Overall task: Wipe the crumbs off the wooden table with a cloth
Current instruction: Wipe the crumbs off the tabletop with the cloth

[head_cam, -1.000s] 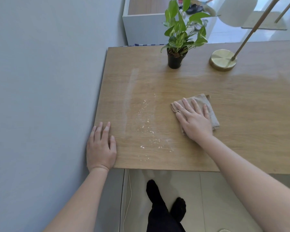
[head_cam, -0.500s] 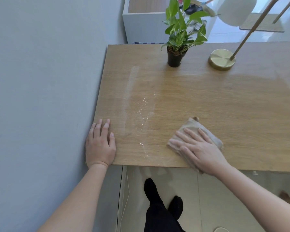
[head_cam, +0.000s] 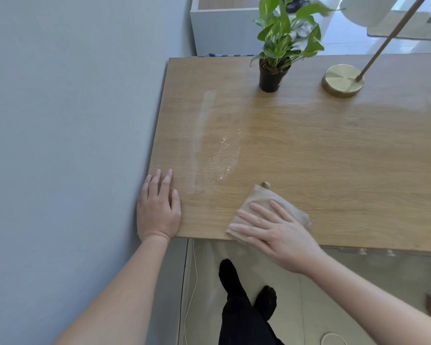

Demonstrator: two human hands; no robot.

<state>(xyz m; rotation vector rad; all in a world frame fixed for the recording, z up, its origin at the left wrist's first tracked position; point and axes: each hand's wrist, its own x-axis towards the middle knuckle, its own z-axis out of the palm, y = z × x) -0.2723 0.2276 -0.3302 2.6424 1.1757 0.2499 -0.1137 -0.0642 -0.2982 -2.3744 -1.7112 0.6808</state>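
A tan folded cloth (head_cam: pixel 264 200) lies at the near edge of the wooden table (head_cam: pixel 334 150), slightly overhanging it. My right hand (head_cam: pixel 274 230) presses flat on the cloth, fingers spread and pointing left. A thin trail of pale crumbs (head_cam: pixel 222 155) runs diagonally on the wood to the left of the cloth, beside a whitish smear. My left hand (head_cam: pixel 158 207) rests flat on the table's near left corner, holding nothing.
A potted plant in a black pot (head_cam: pixel 270 75) and a brass lamp base (head_cam: pixel 342 80) with a slanted pole stand at the back. A grey wall (head_cam: pixel 72 120) borders the table's left edge. Below the near edge are tiled floor and my dark-socked feet (head_cam: pixel 246 290).
My right hand has pulled the cloth from the table's middle toward the near edge, and the crumbs near that edge are gone. My left hand has stayed put.
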